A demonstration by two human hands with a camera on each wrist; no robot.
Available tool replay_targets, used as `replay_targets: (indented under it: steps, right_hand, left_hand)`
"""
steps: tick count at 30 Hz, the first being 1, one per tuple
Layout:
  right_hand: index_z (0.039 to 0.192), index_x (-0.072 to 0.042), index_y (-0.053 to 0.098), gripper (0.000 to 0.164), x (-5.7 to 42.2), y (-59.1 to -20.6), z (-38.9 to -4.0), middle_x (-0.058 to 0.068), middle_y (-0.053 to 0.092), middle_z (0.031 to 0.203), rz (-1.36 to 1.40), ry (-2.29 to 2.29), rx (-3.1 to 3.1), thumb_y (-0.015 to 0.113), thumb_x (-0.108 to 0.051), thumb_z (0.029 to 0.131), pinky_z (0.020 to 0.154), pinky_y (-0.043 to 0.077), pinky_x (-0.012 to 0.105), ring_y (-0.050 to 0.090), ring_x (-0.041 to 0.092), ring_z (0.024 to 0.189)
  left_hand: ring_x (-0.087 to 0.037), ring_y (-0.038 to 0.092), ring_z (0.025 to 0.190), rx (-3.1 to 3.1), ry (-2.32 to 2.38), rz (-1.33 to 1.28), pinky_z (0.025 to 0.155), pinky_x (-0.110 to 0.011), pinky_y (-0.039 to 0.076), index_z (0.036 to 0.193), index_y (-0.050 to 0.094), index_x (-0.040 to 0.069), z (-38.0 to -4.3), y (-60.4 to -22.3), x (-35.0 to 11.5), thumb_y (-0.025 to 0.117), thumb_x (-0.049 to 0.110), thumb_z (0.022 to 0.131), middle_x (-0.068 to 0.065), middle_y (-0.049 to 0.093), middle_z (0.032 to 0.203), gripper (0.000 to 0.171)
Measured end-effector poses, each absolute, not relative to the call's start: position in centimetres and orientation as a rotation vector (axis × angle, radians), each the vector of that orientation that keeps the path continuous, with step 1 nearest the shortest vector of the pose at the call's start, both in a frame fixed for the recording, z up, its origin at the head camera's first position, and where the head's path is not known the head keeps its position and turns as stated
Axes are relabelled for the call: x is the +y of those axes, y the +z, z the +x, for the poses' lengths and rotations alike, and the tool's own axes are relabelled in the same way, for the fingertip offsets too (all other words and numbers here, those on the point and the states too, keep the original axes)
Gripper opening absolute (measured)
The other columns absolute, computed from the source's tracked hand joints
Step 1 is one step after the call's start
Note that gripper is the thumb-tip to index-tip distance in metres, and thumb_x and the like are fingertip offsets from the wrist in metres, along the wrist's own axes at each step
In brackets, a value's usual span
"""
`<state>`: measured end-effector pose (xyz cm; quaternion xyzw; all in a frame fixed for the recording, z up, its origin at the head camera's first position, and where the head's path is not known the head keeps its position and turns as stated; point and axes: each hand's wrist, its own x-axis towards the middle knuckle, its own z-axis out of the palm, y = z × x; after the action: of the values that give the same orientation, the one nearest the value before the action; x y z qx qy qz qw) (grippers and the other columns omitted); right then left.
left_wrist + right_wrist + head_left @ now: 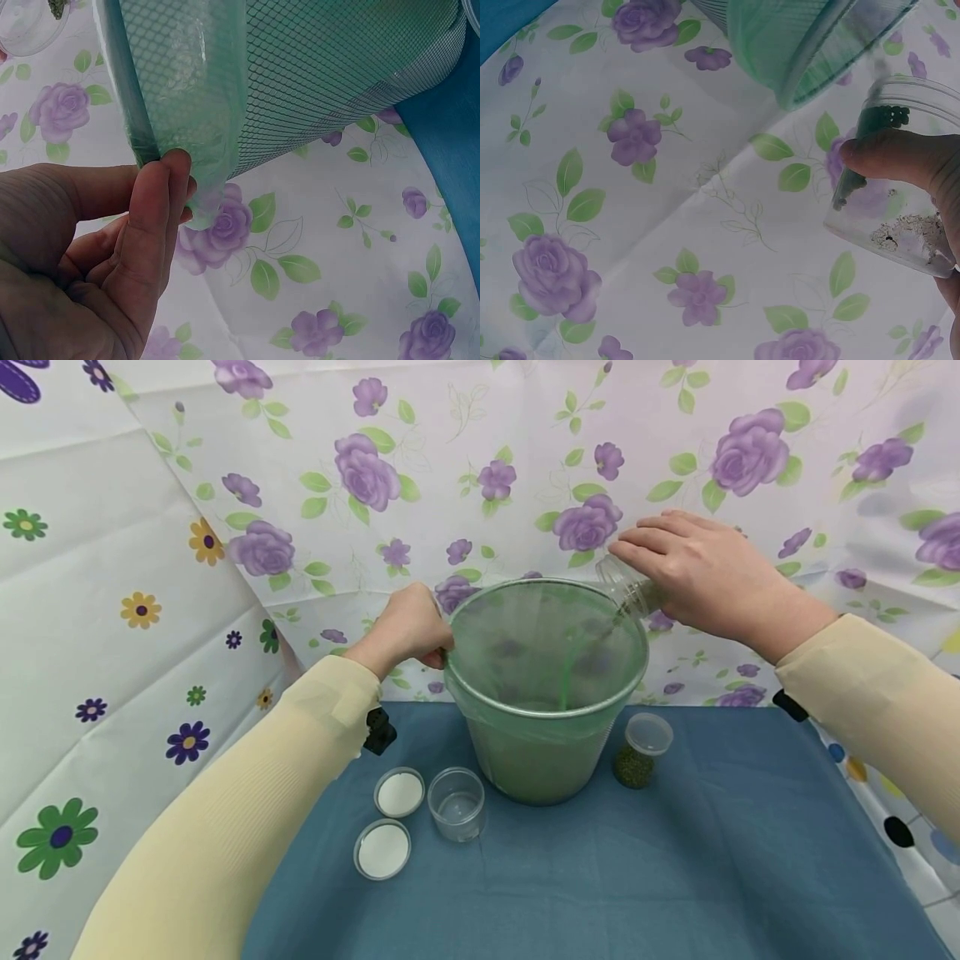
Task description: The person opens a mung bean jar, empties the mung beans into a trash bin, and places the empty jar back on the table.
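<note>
A mesh wastebasket (pixel 536 764) stands on the blue cloth, lined with a thin green plastic bag (pixel 517 647) folded over its rim. My left hand (pixel 411 625) pinches the rim and bag on the left side, thumb against fingers in the left wrist view. Above the right side of the rim, my right hand (pixel 701 572) grips a clear plastic jar (pixel 877 206), tilted with its mouth toward the basket. Small dark green grains (pixel 885 118) lie along the jar's lower wall, and a stream of them falls into the bag. Pale bits (pixel 911 232) stick near the jar's base.
Right of the basket stands a lidded jar (pixel 634 767) of green grains. An open clear jar (pixel 457 806) sits to its front left, beside two round lids with white discs, one farther (pixel 400 795), one nearer (pixel 383 851). Flowered sheets hang behind and left.
</note>
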<state>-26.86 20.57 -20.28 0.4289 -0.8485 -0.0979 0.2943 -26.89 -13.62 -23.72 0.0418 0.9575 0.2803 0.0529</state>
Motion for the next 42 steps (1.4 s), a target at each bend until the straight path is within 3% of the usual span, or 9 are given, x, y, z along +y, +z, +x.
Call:
replay_targets:
  steps: [19, 42]
  right_hand:
    - [0.131, -0.003, 0.051, 0.069, 20.25, -20.36, -27.08, 0.017, 0.056, 0.127, 1.177, -0.258, -2.227, 0.074, 0.009, 0.067, 0.103, 0.04, 0.051, 0.048, 0.037, 0.121]
    - [0.132, -0.003, 0.051, 0.073, 20.08, -20.37, -27.14, 0.017, 0.057, 0.127, 1.193, -0.286, -2.214, 0.075, 0.012, 0.065, 0.106, 0.037, 0.05, 0.048, 0.036, 0.122]
  left_hand:
    - [-0.02, 0.065, 0.047, 2.9, 0.867, 0.114, 0.048, -0.031, 0.054, 0.047, 0.053, 0.01, -26.88, -23.81, -13.74, 0.06, 0.001, 0.073, -0.014, 0.065, 0.053, 0.028]
    - [-0.02, 0.065, 0.046, 2.909, 0.862, 0.143, 0.049, -0.031, 0.054, 0.05, 0.057, 0.006, -26.89, -23.8, -13.77, 0.059, 0.001, 0.073, -0.013, 0.064, 0.052, 0.024]
